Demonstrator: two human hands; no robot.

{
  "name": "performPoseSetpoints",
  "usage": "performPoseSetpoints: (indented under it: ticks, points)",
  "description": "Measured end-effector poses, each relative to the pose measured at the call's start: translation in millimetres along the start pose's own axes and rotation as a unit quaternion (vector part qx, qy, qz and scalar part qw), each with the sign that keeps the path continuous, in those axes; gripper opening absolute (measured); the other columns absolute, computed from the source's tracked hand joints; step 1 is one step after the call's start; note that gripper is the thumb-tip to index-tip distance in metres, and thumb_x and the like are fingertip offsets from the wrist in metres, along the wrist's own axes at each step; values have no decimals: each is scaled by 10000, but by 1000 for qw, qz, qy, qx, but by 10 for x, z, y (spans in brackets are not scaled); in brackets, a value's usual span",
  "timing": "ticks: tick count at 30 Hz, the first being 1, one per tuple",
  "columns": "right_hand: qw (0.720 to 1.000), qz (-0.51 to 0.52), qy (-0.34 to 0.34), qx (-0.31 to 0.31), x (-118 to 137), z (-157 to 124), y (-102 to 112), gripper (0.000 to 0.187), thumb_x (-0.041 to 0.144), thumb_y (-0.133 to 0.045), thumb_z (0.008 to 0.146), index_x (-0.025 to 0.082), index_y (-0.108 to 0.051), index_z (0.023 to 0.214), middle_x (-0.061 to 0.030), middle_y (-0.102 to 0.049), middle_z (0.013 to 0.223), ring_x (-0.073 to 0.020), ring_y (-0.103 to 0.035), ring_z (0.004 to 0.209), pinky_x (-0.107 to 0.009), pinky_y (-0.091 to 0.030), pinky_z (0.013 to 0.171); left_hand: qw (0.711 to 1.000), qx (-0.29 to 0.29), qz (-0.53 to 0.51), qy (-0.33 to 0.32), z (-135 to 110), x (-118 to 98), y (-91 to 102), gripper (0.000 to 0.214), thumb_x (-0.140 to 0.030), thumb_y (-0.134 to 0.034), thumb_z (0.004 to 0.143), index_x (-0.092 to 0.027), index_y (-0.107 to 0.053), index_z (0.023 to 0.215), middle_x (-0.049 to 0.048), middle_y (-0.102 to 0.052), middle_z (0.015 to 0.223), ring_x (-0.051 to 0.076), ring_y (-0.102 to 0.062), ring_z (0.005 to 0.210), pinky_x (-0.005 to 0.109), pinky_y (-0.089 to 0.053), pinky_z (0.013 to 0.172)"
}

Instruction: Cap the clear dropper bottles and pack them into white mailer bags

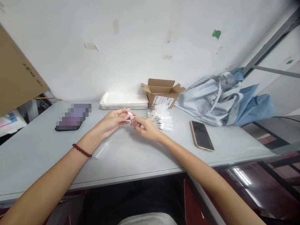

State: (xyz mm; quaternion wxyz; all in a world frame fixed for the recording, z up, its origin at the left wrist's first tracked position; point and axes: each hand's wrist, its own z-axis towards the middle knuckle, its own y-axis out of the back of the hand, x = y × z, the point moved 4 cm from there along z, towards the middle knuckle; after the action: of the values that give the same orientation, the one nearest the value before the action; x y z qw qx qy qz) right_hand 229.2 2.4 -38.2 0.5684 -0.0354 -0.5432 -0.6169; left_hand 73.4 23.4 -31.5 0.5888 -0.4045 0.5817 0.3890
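Note:
My left hand [112, 122] and my right hand [146, 128] meet over the middle of the grey table [35, 156]. Both pinch one small white plastic piece [130, 116] between their fingertips. A dark red bead bracelet [81, 150] circles my left wrist. Just behind my right hand lies a heap of several small white pieces in clear bags [161, 118]. A clear plastic bag [104, 148] lies flat on the table below my left wrist.
An open cardboard box [161, 92] and a stack of white trays [124, 100] stand against the wall. A phone [201, 136] lies screen-up at the right, a dark device [72, 118] at the left. Blue cloth [225, 100] is piled at the back right. A large carton [16, 75] looms at left.

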Motion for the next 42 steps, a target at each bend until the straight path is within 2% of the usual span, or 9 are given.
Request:
performPoseSetpoints:
  ticks: [4, 7, 10, 15, 18, 24, 32, 36, 42]
  points:
    - [996, 82, -31, -1, -25, 12, 5, 139, 140, -452, 787, 195, -553, 865, -6, -602, 875, -115, -540, 721, -257, -429, 699, 1000, -5, 27, -6, -12, -17, -20, 295, -392, -739, 737, -195, -692, 950, 74, -703, 1043, 218, -641, 972, 388, -459, 928]
    - [979, 196, -59, -8, -57, 25, 14, 64, 197, -478, 802, 202, -526, 845, -2, -600, 871, -107, -538, 693, -258, -435, 672, 999, -17, 38, -7, -15, -30, -17, 302, -402, -754, 711, -185, -685, 910, 72, -699, 998, 225, -643, 941, 407, -461, 912]
    - [936, 335, -109, -20, -71, 34, 24, 58, 259, -509, 801, 210, -483, 816, -2, -619, 827, -97, -487, 612, -238, -407, 580, 999, -16, 36, -8, -16, -37, -14, 298, -395, -761, 702, -187, -686, 902, 65, -692, 1022, 212, -645, 919, 398, -459, 907]
    - [832, 516, -202, -20, -74, 29, -18, 124, 222, -528, 747, 220, -424, 816, 11, -622, 741, -73, -384, 494, -208, -335, 495, 999, 0, 43, -13, -16, -44, -16, 303, -405, -741, 729, -216, -697, 961, 52, -700, 995, 208, -646, 934, 383, -454, 924]
    - [806, 547, -226, -13, -82, 26, -43, 146, 222, -528, 742, 225, -413, 831, 25, -594, 700, -69, -353, 468, -197, -310, 477, 999, 3, 48, -16, -20, -51, -20, 303, -413, -738, 730, -212, -710, 955, 66, -694, 1044, 217, -645, 932, 383, -466, 900]
    - [818, 532, -218, -16, -63, 33, -14, 140, 209, -491, 738, 230, -389, 832, 40, -551, 639, -69, -304, 441, -195, -259, 459, 997, -8, 74, -7, -42, -70, -25, 262, -444, -696, 770, -213, -732, 888, 63, -690, 983, 220, -610, 947, 350, -480, 811]
    - [822, 519, -234, -17, -81, 16, -8, 149, 254, -490, 760, 230, -385, 863, 43, -523, 618, -57, -261, 432, -189, -231, 466, 994, -26, 103, -15, -46, -75, -4, 336, -392, -775, 683, -193, -736, 950, 56, -702, 928, 214, -610, 935, 416, -423, 956]
    - [829, 506, -235, -30, -74, 19, 20, 129, 253, -470, 762, 231, -373, 844, 42, -522, 610, -58, -245, 434, -190, -230, 468, 995, -31, 87, -35, -57, -106, -40, 364, -383, -756, 704, -208, -711, 1020, 55, -689, 1000, 212, -618, 955, 404, -455, 931]
    - [846, 478, -236, -17, -62, 17, 38, 128, 296, -452, 782, 232, -371, 857, 57, -457, 583, -58, -203, 439, -192, -205, 474, 987, -22, 160, -13, -68, -101, -77, 325, -483, -669, 765, -160, -694, 748, 58, -671, 767, 191, -624, 756, 378, -519, 789]
